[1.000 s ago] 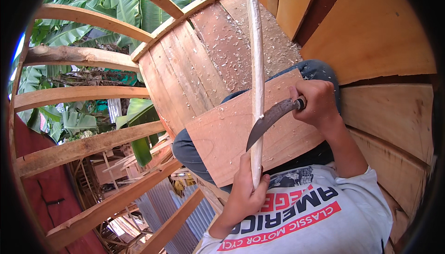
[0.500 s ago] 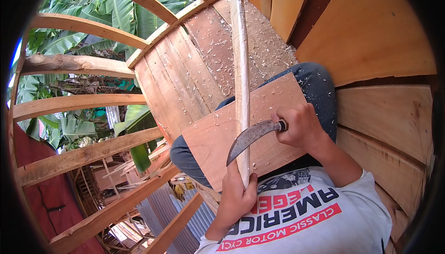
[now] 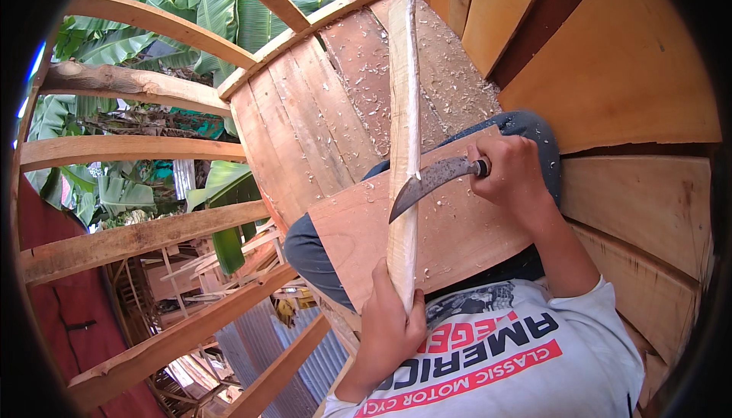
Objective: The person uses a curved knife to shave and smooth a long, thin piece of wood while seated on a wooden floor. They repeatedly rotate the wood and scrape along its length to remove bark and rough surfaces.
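My left hand [image 3: 390, 317] is closed around the near end of a long, pale wooden stick [image 3: 402, 98], which slants away from me past my knees. In my right hand [image 3: 512, 170] is the dark handle of a curved knife [image 3: 436, 179], its blade spotted with rust. The blade crosses the stick about midway along, with a small curl of wood at the edge. Beneath both, a flat board [image 3: 465, 227] rests across my crossed legs. Its surface carries a few wood shavings.
Curled shavings lie scattered over the plank floor [image 3: 297, 120] ahead. Wooden wall panels [image 3: 610, 59] close in on the right. To the left, a railing of wooden bars [image 3: 145, 231] borders the floor, with banana leaves [image 3: 217, 6] and corrugated sheets [image 3: 263, 349] beyond.
The knife and my right hand have moved up along the stick, away from my left hand. My left hand keeps its hold at the near end. The whole view has shifted slightly.
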A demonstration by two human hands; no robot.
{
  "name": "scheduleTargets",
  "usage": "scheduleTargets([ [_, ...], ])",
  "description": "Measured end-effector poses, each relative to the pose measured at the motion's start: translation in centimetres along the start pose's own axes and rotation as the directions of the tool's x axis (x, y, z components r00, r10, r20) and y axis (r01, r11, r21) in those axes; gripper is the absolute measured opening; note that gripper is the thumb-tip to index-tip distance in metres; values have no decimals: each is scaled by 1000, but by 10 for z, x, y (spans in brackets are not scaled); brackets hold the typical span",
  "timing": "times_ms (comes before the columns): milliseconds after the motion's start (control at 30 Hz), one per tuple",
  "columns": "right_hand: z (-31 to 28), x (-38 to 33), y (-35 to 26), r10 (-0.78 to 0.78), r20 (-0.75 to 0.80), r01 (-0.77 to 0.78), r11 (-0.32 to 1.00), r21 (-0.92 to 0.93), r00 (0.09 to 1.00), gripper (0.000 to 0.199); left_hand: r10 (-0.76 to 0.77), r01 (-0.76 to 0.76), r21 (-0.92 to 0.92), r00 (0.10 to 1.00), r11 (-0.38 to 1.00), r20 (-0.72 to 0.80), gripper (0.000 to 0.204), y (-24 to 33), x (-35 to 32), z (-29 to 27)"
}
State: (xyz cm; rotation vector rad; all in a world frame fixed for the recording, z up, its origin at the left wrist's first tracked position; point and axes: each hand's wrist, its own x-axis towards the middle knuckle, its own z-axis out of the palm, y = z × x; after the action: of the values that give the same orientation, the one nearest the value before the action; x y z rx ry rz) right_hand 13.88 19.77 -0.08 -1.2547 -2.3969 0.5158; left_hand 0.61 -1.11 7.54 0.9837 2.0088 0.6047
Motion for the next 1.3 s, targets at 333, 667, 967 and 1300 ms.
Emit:
scheduleTargets([
  [333, -19, 32, -2, 342, 95, -350, 933, 83, 935, 16, -60, 63, -126, 998, 990, 30, 45, -17, -23, -5],
  [667, 2, -25, -45, 15, 425, -194, 904, 381, 905, 15, 64, 10, -774, 996, 633, 65, 55, -7, 7, -13],
  [967, -2, -41, -27, -11, 579, -455, 607, 651, 815, 45, 293, -313, -896, 930, 316, -222, 55, 16, 24, 13],
  [1300, 13, -75, -17, -264, 551, -608, -245, 755, 792, 53, 142, -565, -669, 805, 483, -577, 59, 10, 39, 56],
])
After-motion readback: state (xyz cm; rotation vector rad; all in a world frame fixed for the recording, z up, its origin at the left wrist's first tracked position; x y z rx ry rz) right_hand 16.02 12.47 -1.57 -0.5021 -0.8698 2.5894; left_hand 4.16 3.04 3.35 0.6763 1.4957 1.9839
